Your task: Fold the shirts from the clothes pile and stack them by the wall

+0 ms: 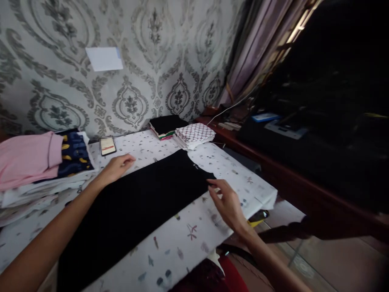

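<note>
A black shirt (pixel 146 198) lies flat and folded lengthwise in a long strip, with a small pale label at its neckline toward the right. My right hand (pixel 226 202) has its fingertips at the shirt's near right corner and appears to pinch the edge there. Just past the shirt's far edge, my left hand (pixel 118 167) hovers with fingers loosely bent and apart, nothing visible in them. Under the shirt is a white printed cloth (pixel 179 243) covering the table.
Folded clothes, a pink garment (pixel 30 156) on top, are piled at the left. A phone (pixel 107 146) lies near the wall. Behind the shirt are a dark folded stack (pixel 167 123) and a checked white stack (pixel 194 134). Dark wooden furniture (pixel 273 170) borders the right side.
</note>
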Available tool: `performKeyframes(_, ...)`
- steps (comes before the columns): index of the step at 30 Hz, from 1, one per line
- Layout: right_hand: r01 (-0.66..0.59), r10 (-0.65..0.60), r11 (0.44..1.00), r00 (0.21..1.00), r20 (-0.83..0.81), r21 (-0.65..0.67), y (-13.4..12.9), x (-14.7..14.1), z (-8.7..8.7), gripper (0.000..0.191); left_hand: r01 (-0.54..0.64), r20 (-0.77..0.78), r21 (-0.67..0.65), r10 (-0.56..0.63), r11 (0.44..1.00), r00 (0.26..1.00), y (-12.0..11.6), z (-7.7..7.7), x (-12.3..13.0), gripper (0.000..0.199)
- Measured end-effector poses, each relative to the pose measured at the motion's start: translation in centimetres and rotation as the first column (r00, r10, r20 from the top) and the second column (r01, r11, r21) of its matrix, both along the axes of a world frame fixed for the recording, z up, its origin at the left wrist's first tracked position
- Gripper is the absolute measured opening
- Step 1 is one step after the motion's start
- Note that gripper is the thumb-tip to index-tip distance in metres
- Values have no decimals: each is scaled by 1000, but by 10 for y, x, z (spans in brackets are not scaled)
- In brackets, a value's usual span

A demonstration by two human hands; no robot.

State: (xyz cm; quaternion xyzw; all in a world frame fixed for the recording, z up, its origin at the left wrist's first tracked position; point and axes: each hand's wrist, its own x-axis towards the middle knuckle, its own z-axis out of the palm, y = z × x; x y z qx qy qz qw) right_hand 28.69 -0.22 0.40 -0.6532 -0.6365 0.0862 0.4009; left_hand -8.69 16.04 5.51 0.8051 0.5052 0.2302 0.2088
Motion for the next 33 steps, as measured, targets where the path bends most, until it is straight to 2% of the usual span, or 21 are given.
performKeyframes(2, 131, -128, 990, 989, 67, -47, 2, 32, -10, 37, 85, 40, -75, -82, 994, 996, 33, -3, 56, 32)
performKeyframes(5, 190, -175, 977, 974, 147, -95, 7, 53, -19, 39, 111, 35, -126, -107, 986, 994, 74, -17, 129, 25)
performKeyframes(7, 186, -166, 976, 973, 163, -117, 13, 56, -19, 38, 110, 13, -86, -109, 990, 994, 92, -27, 165, 24)
performKeyframes(10, 147, -125, 977, 982, 143, -156, 22, 56, -14, 36, 126, -17, -1, -126, 992, 992, 105, -39, 197, 28)
performKeyframes(14, 86, -66, 981, 991, 118, -174, 30, 57, -9, 33, 225, -65, 88, -219, 970, 973, 100, -42, 214, 35)
performKeyframes(17, 71, -54, 982, 994, 98, -175, 33, 60, -12, 32, 368, -177, 138, -343, 919, 923, 91, -40, 220, 38)
performKeyframes(19, 82, -70, 980, 995, 75, -180, 36, 63, -14, 34, 429, -254, 153, -384, 890, 888, 88, -38, 223, 38)
performKeyframes(24, 26, -36, 966, 999, -34, -258, 40, 72, -12, 39, 493, -312, 126, -437, 861, 844, 90, -28, 227, 36)
performKeyframes(29, -21, 9, 968, 999, -47, -251, 34, 74, -8, 30, 563, -383, 8, -518, 826, 765, 87, -17, 228, 42)
performKeyframes(33, -10, 3, 972, 1000, -30, -235, 35, 74, -13, 25, 551, -357, 18, -509, 834, 783, 81, -13, 233, 36)
